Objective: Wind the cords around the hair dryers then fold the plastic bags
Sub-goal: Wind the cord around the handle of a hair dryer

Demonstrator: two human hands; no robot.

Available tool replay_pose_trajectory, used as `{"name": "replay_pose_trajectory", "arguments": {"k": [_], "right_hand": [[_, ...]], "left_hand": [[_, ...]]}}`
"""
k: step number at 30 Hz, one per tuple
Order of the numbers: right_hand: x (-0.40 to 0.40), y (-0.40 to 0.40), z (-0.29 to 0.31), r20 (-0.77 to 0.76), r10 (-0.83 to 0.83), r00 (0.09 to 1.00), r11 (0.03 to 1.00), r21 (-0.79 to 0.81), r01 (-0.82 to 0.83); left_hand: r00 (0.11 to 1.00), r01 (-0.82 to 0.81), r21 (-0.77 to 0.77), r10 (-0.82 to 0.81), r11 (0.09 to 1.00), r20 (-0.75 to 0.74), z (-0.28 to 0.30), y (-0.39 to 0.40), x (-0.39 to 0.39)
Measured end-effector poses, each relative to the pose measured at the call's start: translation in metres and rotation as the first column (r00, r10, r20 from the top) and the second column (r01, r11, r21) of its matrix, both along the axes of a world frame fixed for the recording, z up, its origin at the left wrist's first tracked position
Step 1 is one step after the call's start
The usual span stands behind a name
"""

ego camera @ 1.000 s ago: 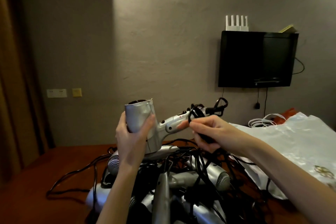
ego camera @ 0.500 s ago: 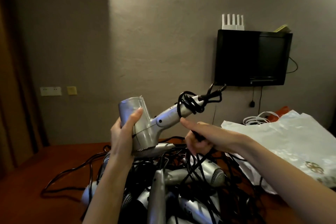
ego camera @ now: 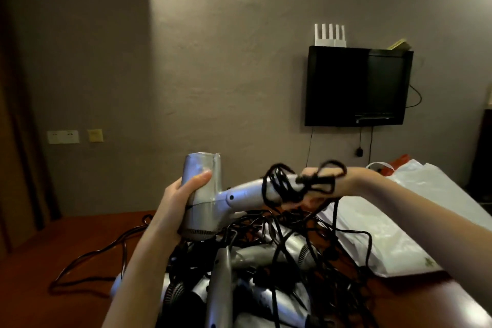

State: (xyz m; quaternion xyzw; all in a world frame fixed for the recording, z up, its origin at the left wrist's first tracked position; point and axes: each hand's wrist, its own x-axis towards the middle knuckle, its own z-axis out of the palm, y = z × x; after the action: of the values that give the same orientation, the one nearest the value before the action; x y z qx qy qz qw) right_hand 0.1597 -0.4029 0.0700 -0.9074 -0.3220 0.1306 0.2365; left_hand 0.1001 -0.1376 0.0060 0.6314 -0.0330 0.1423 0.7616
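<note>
A silver plastic hair dryer [ego camera: 207, 197] is held up above a pile of silver dryers [ego camera: 239, 274] & tangled black cords on a red-brown table [ego camera: 34, 301]. Its barrel is gripped by the left hand [ego camera: 178, 200]. Its black cord [ego camera: 290, 186], looped round the handle, is grasped by the right hand [ego camera: 330, 184] w/ curled fingers. A white plastic bag [ego camera: 386, 224] is spread at the right, beside the pile
</note>
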Motion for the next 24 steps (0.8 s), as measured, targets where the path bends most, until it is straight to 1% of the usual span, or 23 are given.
{"name": "replay_pose_trajectory", "arguments": {"k": [2, 3, 4, 7, 8, 9, 10, 12, 13, 14, 17, 18, 19, 22, 23, 24], "right_hand": [[0.0, 0.001, 0.012, -0.115, 0.012, 0.993, 0.997, -0.074, -0.021], [0.0, 0.003, 0.019, -0.138, 0.025, 0.99, 0.994, -0.098, -0.039], [-0.001, 0.005, 0.024, -0.099, 0.037, 0.994, 0.989, -0.138, -0.051], [0.001, 0.016, 0.032, 0.174, 0.07, 0.982, 0.962, -0.273, -0.02], [0.002, 0.019, 0.032, 0.22, 0.076, 0.973, 0.961, -0.275, -0.012], [0.003, 0.021, 0.033, 0.232, 0.078, 0.97, 0.968, -0.249, -0.018], [0.004, 0.022, 0.032, 0.206, 0.077, 0.976, 0.976, -0.217, -0.031], [0.004, 0.021, 0.029, 0.101, 0.101, 0.99, 0.984, -0.156, -0.085], [0.004, 0.02, 0.028, 0.078, 0.117, 0.99, 0.983, -0.149, -0.104], [0.004, 0.019, 0.026, 0.107, 0.126, 0.986, 0.983, -0.151, -0.109], [0.007, 0.022, 0.019, 0.331, 0.123, 0.936, 0.988, -0.13, -0.084], [0.008, 0.023, 0.016, 0.378, 0.125, 0.917, 0.99, -0.116, -0.087], [0.009, 0.023, 0.012, 0.392, 0.121, 0.912, 0.991, -0.102, -0.087], [0.012, 0.023, -0.004, 0.31, 0.087, 0.947, 0.996, -0.016, -0.086], [0.013, 0.023, -0.008, 0.278, 0.084, 0.957, 0.996, 0.018, -0.093], [0.013, 0.023, -0.012, 0.251, 0.083, 0.964, 0.994, 0.046, -0.098]], "left_hand": [[0.999, -0.018, 0.103, 0.014, 0.995, 0.037, -0.001, -0.002, -0.002], [0.998, -0.027, 0.143, 0.02, 0.989, 0.051, -0.002, -0.005, -0.003], [0.997, -0.045, 0.175, 0.033, 0.984, 0.072, -0.003, -0.007, -0.003], [0.987, -0.115, 0.213, 0.087, 0.97, 0.136, -0.006, -0.006, -0.002], [0.984, -0.131, 0.214, 0.101, 0.968, 0.148, -0.006, -0.003, -0.001], [0.982, -0.142, 0.22, 0.108, 0.965, 0.158, -0.006, 0.0, -0.001], [0.98, -0.145, 0.233, 0.107, 0.962, 0.168, -0.007, 0.002, -0.001], [0.98, -0.132, 0.259, 0.086, 0.957, 0.182, -0.009, 0.005, 0.0], [0.98, -0.128, 0.265, 0.081, 0.956, 0.179, -0.01, 0.007, 0.001], [0.98, -0.129, 0.27, 0.081, 0.954, 0.179, -0.01, 0.007, 0.002], [0.982, -0.146, 0.269, 0.106, 0.952, 0.159, -0.014, 0.011, 0.006], [0.986, -0.14, 0.277, 0.107, 0.951, 0.132, -0.015, 0.013, 0.008], [0.989, -0.131, 0.296, 0.104, 0.946, 0.108, -0.017, 0.016, 0.009], [0.984, -0.177, 0.431, 0.155, 0.885, 0.086, -0.023, 0.017, 0.011], [0.977, -0.214, 0.488, 0.188, 0.846, 0.103, -0.025, 0.014, 0.012], [0.964, -0.263, 0.571, 0.229, 0.778, 0.133, -0.027, 0.007, 0.012]]}}
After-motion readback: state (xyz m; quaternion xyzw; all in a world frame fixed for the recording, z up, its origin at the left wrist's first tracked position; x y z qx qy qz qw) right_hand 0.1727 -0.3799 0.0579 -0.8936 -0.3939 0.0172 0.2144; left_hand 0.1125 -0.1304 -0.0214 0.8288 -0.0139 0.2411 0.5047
